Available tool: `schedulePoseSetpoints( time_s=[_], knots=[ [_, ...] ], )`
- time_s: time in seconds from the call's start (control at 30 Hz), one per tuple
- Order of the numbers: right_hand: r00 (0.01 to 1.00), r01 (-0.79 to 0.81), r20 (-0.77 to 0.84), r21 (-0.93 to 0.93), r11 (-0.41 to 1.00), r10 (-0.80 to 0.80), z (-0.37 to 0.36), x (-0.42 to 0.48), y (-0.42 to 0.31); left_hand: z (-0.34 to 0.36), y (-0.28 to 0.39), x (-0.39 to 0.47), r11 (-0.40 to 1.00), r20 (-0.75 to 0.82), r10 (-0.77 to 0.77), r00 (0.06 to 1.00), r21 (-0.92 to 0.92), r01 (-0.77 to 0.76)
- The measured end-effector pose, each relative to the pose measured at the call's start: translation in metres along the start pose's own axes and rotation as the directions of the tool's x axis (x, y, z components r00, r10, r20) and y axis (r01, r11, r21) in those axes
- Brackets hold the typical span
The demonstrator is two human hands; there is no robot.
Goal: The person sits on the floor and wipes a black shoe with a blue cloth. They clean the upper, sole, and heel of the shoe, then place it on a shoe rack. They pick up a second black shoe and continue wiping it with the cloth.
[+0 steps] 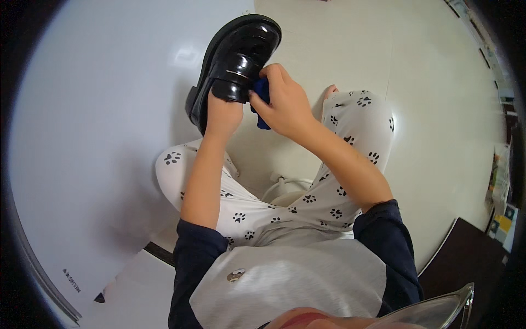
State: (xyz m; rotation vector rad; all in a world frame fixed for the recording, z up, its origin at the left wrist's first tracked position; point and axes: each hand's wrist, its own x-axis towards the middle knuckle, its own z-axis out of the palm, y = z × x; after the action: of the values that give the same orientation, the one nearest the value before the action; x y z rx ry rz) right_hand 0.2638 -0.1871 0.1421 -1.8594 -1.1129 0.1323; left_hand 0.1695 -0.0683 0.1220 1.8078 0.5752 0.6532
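A glossy black loafer (242,53) is held up in front of me, its toe pointing away and its sole turned to the left. My left hand (224,115) reaches into the shoe's opening, with the fingers hidden inside. Pinched in my right hand (285,98) is a dark blue cloth (261,88), which lies against the right side of the shoe near the strap; part of the cloth hangs below the fingers.
A large white appliance-like panel (94,123) rises close on the left. Pale floor (431,123) stretches ahead and right. Between my legs are a white cable (296,179) and a pale rounded object (287,198). A dark brown board (464,251) stands at lower right.
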Motion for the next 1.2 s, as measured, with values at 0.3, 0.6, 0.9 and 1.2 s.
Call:
schedulePoseSetpoints(
  time_s=[0.3,0.6,0.9,1.2],
  knots=[
    [0.963,0.208,-0.155,-0.098,0.973,-0.222,-0.001,0.004,0.012,0.015,-0.029,0.001,0.85,0.166,0.227,0.96,0.446,-0.278],
    [0.824,0.494,-0.147,-0.287,0.821,-0.547,-0.013,0.016,0.014,0.016,-0.023,-0.002,0.739,0.112,0.4,0.909,0.547,-0.393],
    [0.477,0.668,-0.784,0.029,0.744,-0.397,-0.037,0.037,0.006,0.016,-0.019,-0.004,0.485,0.307,0.377,0.873,0.738,-0.469],
    [0.791,0.489,-0.17,-0.4,0.775,-0.587,-0.007,0.008,-0.003,0.033,-0.027,-0.009,0.253,0.343,0.438,0.831,0.84,-0.48]
  ],
)
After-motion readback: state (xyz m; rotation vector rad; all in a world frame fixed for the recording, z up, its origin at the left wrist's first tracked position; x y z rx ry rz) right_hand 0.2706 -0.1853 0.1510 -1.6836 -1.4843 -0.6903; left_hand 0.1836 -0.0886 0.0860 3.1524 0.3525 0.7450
